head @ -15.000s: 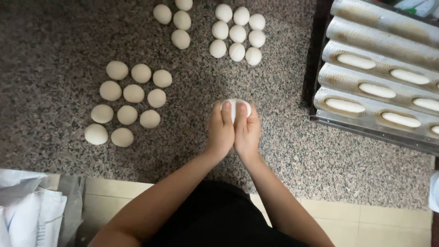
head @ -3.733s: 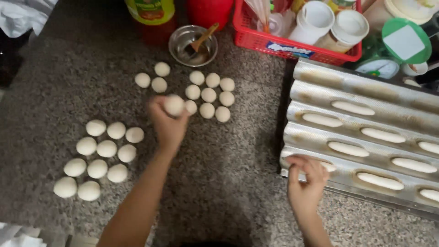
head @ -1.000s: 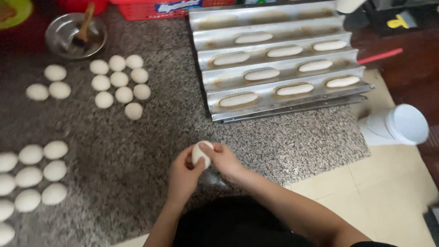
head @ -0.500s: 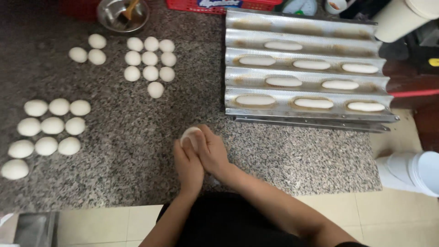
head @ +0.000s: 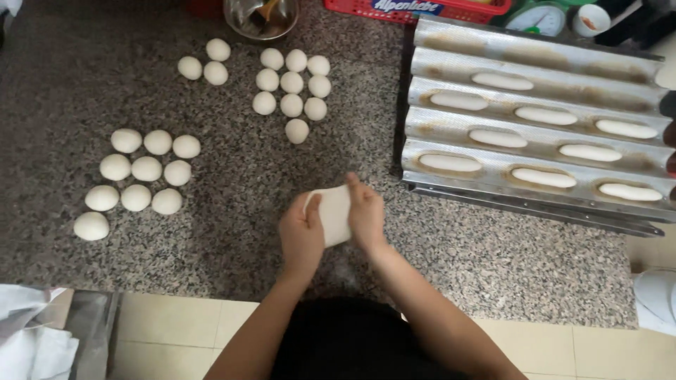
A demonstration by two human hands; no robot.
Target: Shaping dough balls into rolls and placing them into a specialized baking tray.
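Note:
A flattened piece of white dough [head: 334, 213] lies on the speckled granite counter [head: 211, 232], pressed between both my hands. My left hand [head: 301, 236] grips its left edge and my right hand [head: 366, 214] covers its right side. Several round dough balls sit in groups: one group [head: 137, 177] at the left, a small one [head: 204, 62] farther back, and another [head: 292, 88] behind my hands. To the right lies a corrugated metal baking tray [head: 436, 60] with several long shaped dough pieces [head: 541, 177] in its channels.
A metal bowl [head: 260, 15] and a red basket [head: 422, 8] stand at the counter's far edge, with a green kitchen scale [head: 548, 17] beside them. A metal surface with white cloth [head: 42, 338] is at the lower left. Tiled floor shows below the counter.
The dough between my hands has gone from a round ball to a flattened, wider piece. The camera view has shifted slightly; my hands stay at the counter's front.

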